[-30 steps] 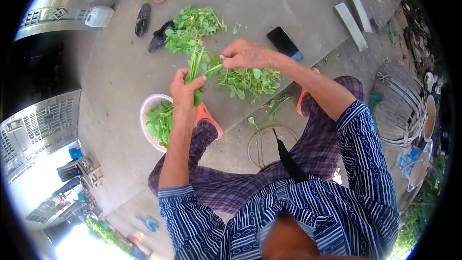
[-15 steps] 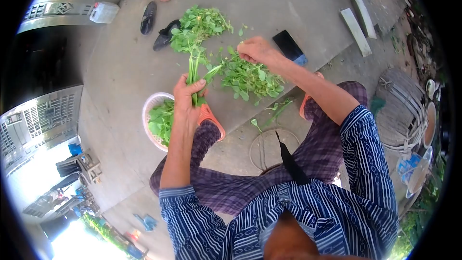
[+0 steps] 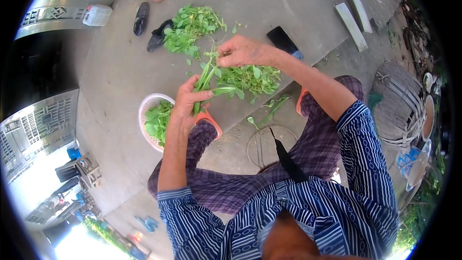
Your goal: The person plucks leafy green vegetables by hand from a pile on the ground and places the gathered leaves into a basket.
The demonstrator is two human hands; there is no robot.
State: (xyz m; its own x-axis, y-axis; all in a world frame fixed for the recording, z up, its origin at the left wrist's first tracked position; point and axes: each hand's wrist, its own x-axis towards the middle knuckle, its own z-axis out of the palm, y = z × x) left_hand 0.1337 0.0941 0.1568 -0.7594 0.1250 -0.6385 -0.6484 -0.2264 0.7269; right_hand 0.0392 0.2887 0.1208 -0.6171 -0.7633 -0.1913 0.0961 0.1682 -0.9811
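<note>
My left hand [image 3: 185,100] is closed around a small bunch of leafy green stems [image 3: 206,78], with the thumb pressed across them. At the upper end of that bunch, my right hand [image 3: 243,51] is closed in a pinch on the thin tips. Below the right hand lies a pile of leafy greens [image 3: 255,81] on the concrete. Another heap of greens [image 3: 195,21] sits farther off, beside a dark shoe. Left of my left wrist stands a pale plastic basket [image 3: 143,115] with leafy greens inside.
A dark phone [image 3: 284,41] lies past my right forearm. Dark shoes [image 3: 141,18] are at the upper left, near a white jug [image 3: 97,15]. Loose stems [image 3: 275,108] lie between my feet, by a round cover [image 3: 257,151]. A woven basket [image 3: 398,103] stands at right.
My right hand has moved left and down to the tips of the bunch. The bunch in my left hand now leans to the right, towards it.
</note>
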